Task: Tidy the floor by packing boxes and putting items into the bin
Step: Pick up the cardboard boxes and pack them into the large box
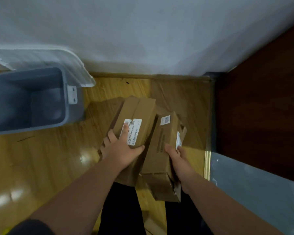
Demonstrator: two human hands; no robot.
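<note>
Wall (143, 31): a white wall is being seen along the top, with the floor being met at its foot.
Floor (41, 158): shiny yellow wood is being lit by bright spots on the left side.
Brown panel (261, 107): dark wood is being shown on the right, beside the wall's corner.
Bin (10, 99): a gray bin is being kept on the floor at the left, near the wall, with its mouth open.
Lid (58, 60): a clear lid is being leaned on the wall, just behind the bin.
Left box (139, 112): a long cardboard box is being held over the floor, to the right of the bin and touching the other box.
Right box (161, 158): a dented cardboard box is being held just beside it, between the left box and the brown panel.
Left hand (120, 150): the left box is being gripped, with the fingers spread over its top and left side and the thumb pressed at the near end of its label.
Right hand (178, 160): the right box is being gripped, with the thumb on top and the fingers wrapped round its right side.
Labels: a white sticker (134, 131) is being partly covered by the left hand; a small one (165, 120) is being shown on top of the right box.
</note>
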